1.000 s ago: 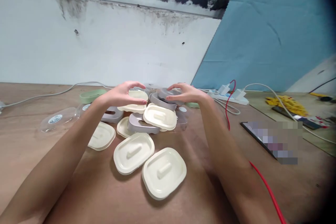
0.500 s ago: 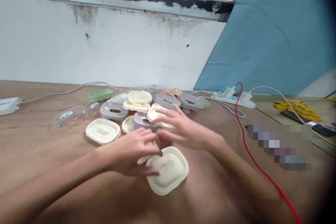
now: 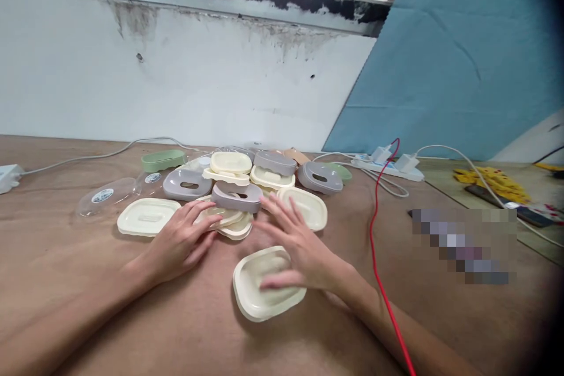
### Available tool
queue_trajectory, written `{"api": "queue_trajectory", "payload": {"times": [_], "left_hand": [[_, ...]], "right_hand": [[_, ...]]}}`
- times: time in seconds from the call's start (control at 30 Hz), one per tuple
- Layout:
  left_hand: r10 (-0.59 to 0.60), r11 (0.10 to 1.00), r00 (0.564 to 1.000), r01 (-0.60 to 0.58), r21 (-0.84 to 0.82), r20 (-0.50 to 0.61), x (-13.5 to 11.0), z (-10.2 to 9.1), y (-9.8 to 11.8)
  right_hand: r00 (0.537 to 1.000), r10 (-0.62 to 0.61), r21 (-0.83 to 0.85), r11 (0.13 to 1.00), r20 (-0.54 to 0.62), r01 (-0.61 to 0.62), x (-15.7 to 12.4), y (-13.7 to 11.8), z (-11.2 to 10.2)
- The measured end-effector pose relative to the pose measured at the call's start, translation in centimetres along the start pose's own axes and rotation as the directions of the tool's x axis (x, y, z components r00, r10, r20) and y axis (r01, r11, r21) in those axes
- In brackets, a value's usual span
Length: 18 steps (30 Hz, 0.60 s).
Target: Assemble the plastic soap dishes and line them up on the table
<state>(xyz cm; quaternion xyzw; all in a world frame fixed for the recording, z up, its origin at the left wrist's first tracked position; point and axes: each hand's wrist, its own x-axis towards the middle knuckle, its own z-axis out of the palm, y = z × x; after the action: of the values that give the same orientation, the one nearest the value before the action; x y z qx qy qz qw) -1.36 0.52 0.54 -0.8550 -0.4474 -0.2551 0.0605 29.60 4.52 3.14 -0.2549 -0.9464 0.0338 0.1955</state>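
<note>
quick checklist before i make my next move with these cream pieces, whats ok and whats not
1. Left hand at the cream stack: ok, fingers at its edge.
2. Right hand gripping the front cream piece: cannot tell, the hand is blurred in front of it.
3. Red cable clear of the right forearm: not ok, it crosses the forearm in this view.
4. Grey piece apart from the cream stack: not ok, they overlap.
5. Power strip clear of both hands: ok.

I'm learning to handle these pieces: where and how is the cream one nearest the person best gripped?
Probably by its left rim, coming from the left: the front cream piece is shallow and wide, and that rim is uncovered and apart from the pile behind, whereas the right hand hides its far right part.
</note>
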Motion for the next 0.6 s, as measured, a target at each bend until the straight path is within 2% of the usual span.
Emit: {"api": "queue_trajectory", "payload": {"times": [0.07, 0.13, 0.2, 0.3, 0.37, 0.5, 0.6], "left_hand": [[-0.033, 0.997, 0.999, 0.034, -0.063, 0.008, -0.1, 0.0, 0.1], [-0.015, 0.991, 1.0, 0.014, -0.132, -0.008, 0.0, -0.1, 0.1], [0.052, 0.981, 0.998, -0.055, -0.187, -0.022, 0.1, -0.2, 0.2], [0.124, 0.973, 0.992, -0.129, -0.189, -0.038, 0.2, -0.4, 0.6], [0.059, 0.988, 0.997, -0.065, -0.139, -0.049, 0.2, -0.5, 0.9], [-0.185, 0.979, 0.983, 0.183, -0.092, -0.019, 0.1, -0.2, 0.8], [-0.264, 0.945, 0.964, 0.262, -0.197, 0.014, 0.1, 0.0, 0.3]], "right_hand": [[0.991, -0.108, 0.173, 0.981, 0.079, 0.093, -0.3, -1.3, 0.1], [0.984, -0.146, 0.265, 0.958, 0.104, 0.114, -0.5, -1.7, 0.5], [0.989, -0.127, 0.26, 0.96, 0.074, 0.104, -0.5, -1.4, 1.0], [0.998, -0.048, 0.149, 0.987, -0.036, 0.053, -0.5, 0.3, 1.5], [0.993, 0.028, 0.063, 0.998, -0.114, -0.021, -0.6, 1.5, 1.5], [0.957, 0.182, -0.051, 0.979, -0.228, -0.198, -0.7, 3.2, 1.4], [0.966, 0.186, -0.062, 0.978, -0.181, -0.2, -0.6, 3.4, 1.5]]}}
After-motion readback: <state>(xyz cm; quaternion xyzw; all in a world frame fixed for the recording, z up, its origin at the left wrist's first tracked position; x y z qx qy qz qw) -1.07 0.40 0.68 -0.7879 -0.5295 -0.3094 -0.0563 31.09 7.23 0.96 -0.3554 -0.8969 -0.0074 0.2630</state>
